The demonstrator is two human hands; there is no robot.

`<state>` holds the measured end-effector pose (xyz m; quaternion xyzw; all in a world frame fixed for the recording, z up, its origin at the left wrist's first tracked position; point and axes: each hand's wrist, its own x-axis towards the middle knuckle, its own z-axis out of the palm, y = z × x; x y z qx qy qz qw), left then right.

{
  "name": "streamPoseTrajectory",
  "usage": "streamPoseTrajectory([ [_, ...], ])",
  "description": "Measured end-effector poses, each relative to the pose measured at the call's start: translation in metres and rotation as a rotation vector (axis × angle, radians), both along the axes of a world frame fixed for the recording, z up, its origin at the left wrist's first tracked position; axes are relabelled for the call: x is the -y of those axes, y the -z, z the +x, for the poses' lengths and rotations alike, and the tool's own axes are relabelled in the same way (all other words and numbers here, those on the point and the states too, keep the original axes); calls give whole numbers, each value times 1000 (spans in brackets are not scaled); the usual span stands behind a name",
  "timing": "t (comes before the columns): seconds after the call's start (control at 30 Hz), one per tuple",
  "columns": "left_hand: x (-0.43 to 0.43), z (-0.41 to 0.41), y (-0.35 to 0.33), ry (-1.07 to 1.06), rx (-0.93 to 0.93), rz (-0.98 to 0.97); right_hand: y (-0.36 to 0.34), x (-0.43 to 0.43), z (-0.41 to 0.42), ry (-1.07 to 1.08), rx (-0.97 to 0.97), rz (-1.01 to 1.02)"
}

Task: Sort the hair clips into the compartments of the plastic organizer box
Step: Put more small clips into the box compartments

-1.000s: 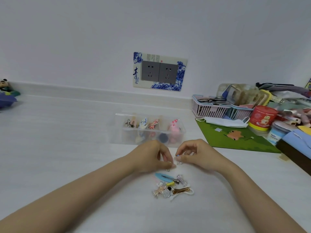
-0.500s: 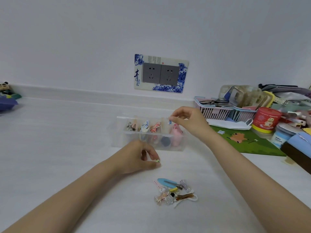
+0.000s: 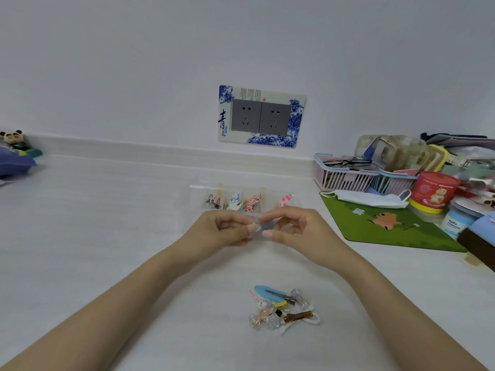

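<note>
At the far left edge we see a panda toy above a blue cushion, both well apart from the work on the white table. Toward the middle stands the clear plastic organizer box, close to the back edge. Its compartments hold, from left, a silver clip, a blue-and-white clip, a red patterned clip and a pink clip.

Just in front of the box, the left hand pinches a small pale clip between thumb and forefinger. The right hand has its fingers curled, with the tips just beside that clip. We cannot tell whether it also grips the clip.

Nearer to us, between the forearms, lies a pile of loose hair clips, a light blue one on top.

On the wall behind is a socket plate. To the right lie a green mat, a face mask, a pink basket and a red tub.
</note>
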<state>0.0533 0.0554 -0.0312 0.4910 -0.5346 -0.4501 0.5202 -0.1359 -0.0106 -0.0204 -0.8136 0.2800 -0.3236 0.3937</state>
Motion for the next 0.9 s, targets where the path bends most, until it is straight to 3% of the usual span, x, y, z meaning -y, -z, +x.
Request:
streamPoseTrajectory([
  [0.37, -3, -5, -1, 29, -121, 93, 5, -4, 4, -64, 19, -36],
  [0.5, -1, -3, -3, -22, -98, 54, -11, 9, 5, 100, 130, -64],
  [0.6, -1, -3, -3, -45, 32, 9, -35, 32, 3, 296, 228, -170],
  [0.67, -2, -4, -1, -23, 114, -14, -40, 49, 6, 358, 139, -226],
  [0.8, -3, -7, 2, 30, 196, -13, -20, 68, 11, 352, -276, -256],
  [0.9, -6, -6, 3, 98, 324, -35, -19, 56, 1, 359, -158, -310],
])
